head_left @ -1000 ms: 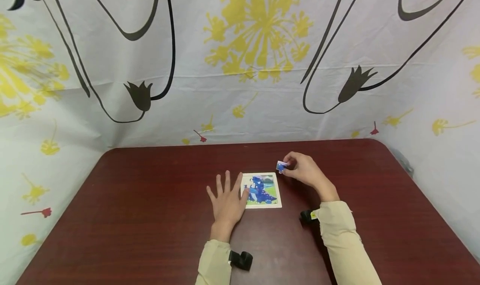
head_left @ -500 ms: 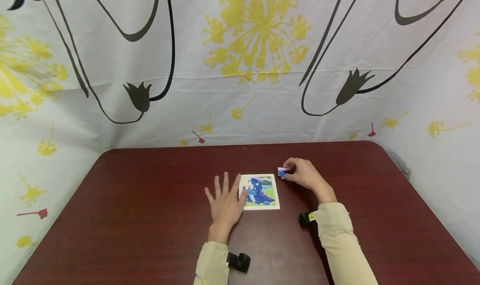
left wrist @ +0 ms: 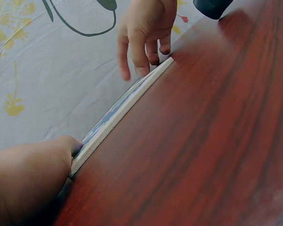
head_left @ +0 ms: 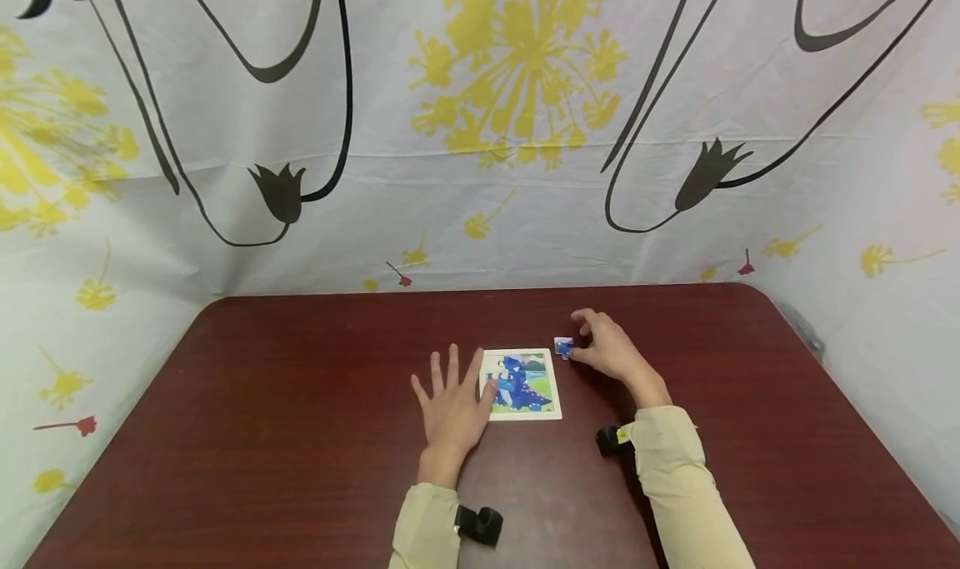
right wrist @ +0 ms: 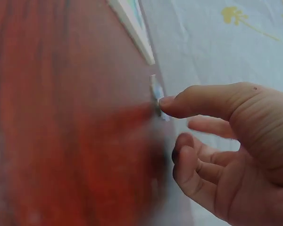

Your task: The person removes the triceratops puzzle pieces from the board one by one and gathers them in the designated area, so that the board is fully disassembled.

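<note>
Head view: right hand (head_left: 617, 352), fingers parted, apparently only thumbs the puzzle piece (head_left: 562, 346) at two o'clock from the puzzle board (head_left: 525, 416), thumbed by the splayed left hand (head_left: 454, 406), so a lopsided nudge could skew that piece.

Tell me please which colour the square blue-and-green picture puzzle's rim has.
The rim of the square picture puzzle is creamy white, best seen in the head view.

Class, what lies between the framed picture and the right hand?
In the head view, a small puzzle piece, apart from the framed picture and by the right hand.
</note>
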`<act>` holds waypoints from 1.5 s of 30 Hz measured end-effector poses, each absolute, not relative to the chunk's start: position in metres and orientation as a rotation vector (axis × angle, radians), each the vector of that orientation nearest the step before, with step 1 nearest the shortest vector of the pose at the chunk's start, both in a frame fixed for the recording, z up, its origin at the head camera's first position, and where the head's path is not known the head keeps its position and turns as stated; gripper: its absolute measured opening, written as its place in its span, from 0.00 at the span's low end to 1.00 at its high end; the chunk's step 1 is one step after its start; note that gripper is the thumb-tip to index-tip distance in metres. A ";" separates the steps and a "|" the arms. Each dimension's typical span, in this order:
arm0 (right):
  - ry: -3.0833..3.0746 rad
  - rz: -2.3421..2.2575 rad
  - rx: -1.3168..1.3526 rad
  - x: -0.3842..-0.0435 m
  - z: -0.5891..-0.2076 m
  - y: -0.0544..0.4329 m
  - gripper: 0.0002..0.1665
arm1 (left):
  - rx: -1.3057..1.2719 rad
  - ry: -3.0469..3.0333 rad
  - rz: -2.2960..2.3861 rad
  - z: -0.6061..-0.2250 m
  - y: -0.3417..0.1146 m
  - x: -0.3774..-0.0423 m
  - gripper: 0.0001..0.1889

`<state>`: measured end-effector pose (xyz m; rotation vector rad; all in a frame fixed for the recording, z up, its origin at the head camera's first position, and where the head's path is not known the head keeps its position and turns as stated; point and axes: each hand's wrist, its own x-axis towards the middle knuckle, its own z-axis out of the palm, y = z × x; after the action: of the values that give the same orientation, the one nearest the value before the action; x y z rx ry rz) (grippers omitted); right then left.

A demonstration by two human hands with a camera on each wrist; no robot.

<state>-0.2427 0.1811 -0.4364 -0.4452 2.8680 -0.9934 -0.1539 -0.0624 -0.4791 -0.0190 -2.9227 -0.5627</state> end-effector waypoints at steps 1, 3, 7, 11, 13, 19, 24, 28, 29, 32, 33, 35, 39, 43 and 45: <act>2.884 -0.992 -0.441 -0.242 -0.434 0.180 0.33 | -0.020 -2.922 -0.562 -0.479 -0.062 -0.154 0.32; 2.917 -0.991 -0.445 -0.241 -0.429 0.178 0.37 | -0.022 -2.916 -0.560 -0.479 -0.063 -0.154 0.32; 2.922 -1.000 -0.516 -0.236 -0.420 0.167 0.27 | -0.021 -2.912 -0.558 -0.479 -0.063 -0.155 0.31; 2.891 -0.960 -0.654 -0.232 -0.418 0.152 0.14 | -0.011 -2.929 -0.560 -0.480 -0.062 -0.154 0.32; 2.874 -0.938 -0.715 -0.230 -0.417 0.143 0.10 | -0.009 -2.935 -0.561 -0.480 -0.062 -0.154 0.32; 2.775 -0.869 -0.854 -0.222 -0.417 0.118 0.07 | -0.008 -2.932 -0.559 -0.479 -0.062 -0.153 0.32; 2.777 -0.789 -0.878 -0.220 -0.422 0.108 0.10 | -0.016 -2.926 -0.562 -0.479 -0.062 -0.153 0.31; 2.779 -0.761 -0.908 -0.219 -0.426 0.105 0.11 | -0.021 -2.926 -0.562 -0.479 -0.062 -0.153 0.31; 2.774 -0.761 -0.914 -0.219 -0.427 0.105 0.12 | -0.022 -2.929 -0.563 -0.479 -0.062 -0.153 0.31; 2.764 -0.764 -0.926 -0.219 -0.429 0.103 0.13 | -0.025 -2.930 -0.556 -0.478 -0.062 -0.152 0.31; 2.762 -0.761 -0.923 -0.219 -0.430 0.103 0.14 | -0.023 -2.932 -0.549 -0.478 -0.062 -0.152 0.31; 2.755 -0.751 -0.914 -0.219 -0.431 0.102 0.15 | -0.018 -2.935 -0.536 -0.478 -0.062 -0.152 0.31; 2.741 -0.745 -0.910 -0.219 -0.432 0.101 0.16 | -0.010 -2.942 -0.521 -0.477 -0.062 -0.151 0.31; 2.741 -0.786 -0.880 -0.220 -0.431 0.102 0.16 | -0.018 -2.930 -0.535 -0.476 -0.062 -0.152 0.31; 2.738 -0.813 -0.861 -0.219 -0.431 0.103 0.16 | -0.018 -2.933 -0.537 -0.476 -0.062 -0.152 0.31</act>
<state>-0.2195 0.1025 -0.4311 -0.8614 2.7385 -0.8128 -0.1519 -0.0619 -0.4758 -0.0179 -2.9326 -0.5369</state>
